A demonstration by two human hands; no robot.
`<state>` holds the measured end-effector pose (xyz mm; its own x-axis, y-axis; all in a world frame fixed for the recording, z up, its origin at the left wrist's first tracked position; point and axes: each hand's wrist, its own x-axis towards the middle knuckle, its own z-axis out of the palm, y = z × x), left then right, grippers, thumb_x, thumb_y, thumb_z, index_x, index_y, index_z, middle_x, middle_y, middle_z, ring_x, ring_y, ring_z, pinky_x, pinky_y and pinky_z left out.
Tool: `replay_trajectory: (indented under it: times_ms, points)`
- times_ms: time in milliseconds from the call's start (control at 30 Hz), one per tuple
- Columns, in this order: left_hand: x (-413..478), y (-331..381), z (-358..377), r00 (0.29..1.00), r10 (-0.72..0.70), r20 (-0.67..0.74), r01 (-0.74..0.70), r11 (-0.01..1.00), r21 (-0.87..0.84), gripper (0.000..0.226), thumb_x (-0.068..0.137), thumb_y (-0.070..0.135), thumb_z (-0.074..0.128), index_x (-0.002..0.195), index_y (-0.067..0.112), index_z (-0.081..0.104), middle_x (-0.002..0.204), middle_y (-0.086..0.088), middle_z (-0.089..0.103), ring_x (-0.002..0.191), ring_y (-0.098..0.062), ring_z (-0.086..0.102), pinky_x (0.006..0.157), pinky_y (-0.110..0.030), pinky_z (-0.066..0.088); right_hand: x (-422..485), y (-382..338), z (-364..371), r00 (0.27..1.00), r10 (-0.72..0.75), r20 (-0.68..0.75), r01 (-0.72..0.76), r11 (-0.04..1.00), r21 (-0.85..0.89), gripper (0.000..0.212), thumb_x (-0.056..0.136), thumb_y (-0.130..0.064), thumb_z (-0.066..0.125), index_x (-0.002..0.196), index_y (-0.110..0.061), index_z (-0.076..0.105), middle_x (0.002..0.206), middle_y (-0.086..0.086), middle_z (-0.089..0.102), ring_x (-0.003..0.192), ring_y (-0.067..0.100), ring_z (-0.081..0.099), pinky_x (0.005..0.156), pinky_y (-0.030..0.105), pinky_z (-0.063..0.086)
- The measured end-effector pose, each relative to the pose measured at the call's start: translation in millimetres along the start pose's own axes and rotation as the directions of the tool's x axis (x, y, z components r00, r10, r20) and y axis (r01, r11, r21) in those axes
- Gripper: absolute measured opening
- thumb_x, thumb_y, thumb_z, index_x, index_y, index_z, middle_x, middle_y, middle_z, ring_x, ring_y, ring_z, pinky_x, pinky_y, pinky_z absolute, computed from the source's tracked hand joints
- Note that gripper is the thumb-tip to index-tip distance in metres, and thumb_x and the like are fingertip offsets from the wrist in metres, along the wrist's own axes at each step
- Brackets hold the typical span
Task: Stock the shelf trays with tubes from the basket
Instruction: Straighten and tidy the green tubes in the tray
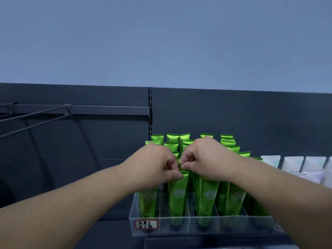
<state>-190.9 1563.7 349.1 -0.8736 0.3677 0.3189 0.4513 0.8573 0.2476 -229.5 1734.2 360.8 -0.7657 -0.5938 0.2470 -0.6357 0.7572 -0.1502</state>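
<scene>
Now, left hand (158, 164): thumb and fingertips pinch the crimped top of the green Chamomile tube (177, 196) from its left side.
Right hand (203, 159): fingers curled, pinching the same crimp from the right, so the two sets of fingertips nearly meet.
Held tube: upright at the front of the second lane from the left edge of the clear tray (206, 229), cap end down behind the front wall (whether it rests on the tray floor I cannot tell).
Risk, left lane: the left-lane tube (148, 202) stands just beside the held one, and a sideways nudge from the left wrist would likely tip it.
Risk, held lane: the rows behind are packed close. Pushing back hard could lean them, and letting go early could let the tube sag forward.
Risk, right lanes: the right forearm lies over the front tubes there, so pulling it back low could drag them.
Around, left: wire hooks (36, 114) on a rail (107, 110), well apart from the tray and not in the way.
Around, front-left corner: a red-bordered handwritten label (146, 224) on the tray's front wall.
Around, right: white tubes (292, 163) past the tray's right edge, partly hidden by the forearm.
Basket: not in view.
</scene>
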Motion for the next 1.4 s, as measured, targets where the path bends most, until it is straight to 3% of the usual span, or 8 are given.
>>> replay_trajectory:
  times_ms: [267,467,600,700,800,967,1267,1400]
  points:
    - [1.9,-2.6,1.6,0.999,-0.029,0.022,0.030,0.998,-0.058,0.020,0.075,0.049,0.073,0.077,0.030,0.073,0.074,0.010,0.067,0.072,-0.004,0.062,0.071,-0.026,0.053,0.0,2.6,-2.4,1.000,-0.002,0.014,0.001,1.000,0.005,0.009,0.086,-0.031,0.069,0.091,-0.027,0.076,0.078,-0.014,0.070,0.067,-0.005,0.055,0.068,0.008,0.044]
    - [1.8,-7.8,-8.1,0.997,-0.079,-0.014,0.076,0.989,-0.128,0.032,0.071,0.061,0.066,0.076,0.030,0.074,0.073,0.013,0.069,0.072,0.001,0.062,0.066,-0.015,0.050,-0.2,6.7,-14.3,1.000,0.010,-0.013,-0.010,1.000,0.024,0.011,0.085,-0.036,0.069,0.091,-0.030,0.076,0.084,-0.015,0.072,0.076,-0.003,0.063,0.068,0.008,0.045]
    - [19.1,-22.0,-20.4,0.981,-0.135,-0.136,0.144,0.988,0.058,0.025,0.084,0.053,0.060,0.091,0.033,0.073,0.084,0.018,0.064,0.069,0.006,0.053,0.065,-0.014,0.039,5.5,12.5,-19.5,0.998,0.027,-0.058,-0.025,0.999,0.024,0.015,0.091,-0.034,0.063,0.100,-0.030,0.075,0.092,-0.015,0.072,0.081,-0.001,0.062,0.070,0.010,0.043]
    - [36.9,-29.1,-22.6,0.990,-0.123,-0.067,0.133,0.973,0.190,0.021,0.091,0.042,0.058,0.106,0.034,0.070,0.101,0.017,0.066,0.074,0.003,0.049,0.071,-0.016,0.034,12.8,11.8,-15.8,1.000,0.003,-0.004,-0.003,0.999,-0.033,0.020,0.092,-0.032,0.062,0.109,-0.029,0.072,0.102,-0.010,0.072,0.093,0.002,0.063,0.077,0.012,0.041]
    - [51.2,-30.3,-18.6,0.994,-0.099,0.052,0.076,0.941,0.331,0.023,0.092,0.039,0.057,0.110,0.033,0.070,0.110,0.015,0.067,0.092,-0.004,0.057,0.076,-0.018,0.038,19.6,9.0,-9.6,0.998,-0.012,0.060,0.017,0.997,-0.075,0.022,0.092,-0.032,0.062,0.112,-0.028,0.071,0.105,-0.009,0.072,0.097,0.004,0.063,0.070,0.011,0.040]
    - [63.7,-30.2,-9.5,0.983,-0.096,0.153,0.033,0.928,0.372,0.020,0.091,0.036,0.060,0.107,0.034,0.071,0.107,0.013,0.070,0.099,-0.011,0.062,0.088,-0.030,0.050,25.1,6.5,-2.2,0.996,-0.015,0.088,0.021,0.997,-0.071,0.019,0.092,-0.030,0.063,0.107,-0.024,0.073,0.100,-0.007,0.072,0.088,0.006,0.062,0.074,0.017,0.044]
    - [69.4,-32.2,-1.7,0.994,-0.044,0.104,0.008,0.947,0.321,0.018,0.091,0.031,0.060,0.104,0.029,0.072,0.102,0.011,0.072,0.095,-0.009,0.063,0.086,-0.026,0.049,21.6,8.3,-2.7,0.999,0.006,0.050,-0.002,0.997,-0.078,0.017,0.093,-0.029,0.061,0.100,-0.023,0.075,0.095,-0.009,0.072,0.080,0.003,0.054,0.075,0.016,0.044]
    - [69.0,-34.3,2.0,0.994,-0.047,0.097,0.017,0.957,0.289,0.018,0.090,0.030,0.060,0.103,0.027,0.073,0.101,0.010,0.072,0.092,-0.009,0.064,0.084,-0.025,0.050,21.1,8.3,-3.3,0.999,0.018,0.051,-0.014,0.997,-0.080,0.017,0.092,-0.030,0.061,0.098,-0.023,0.075,0.093,-0.010,0.072,0.077,0.002,0.053,0.057,0.007,0.036]
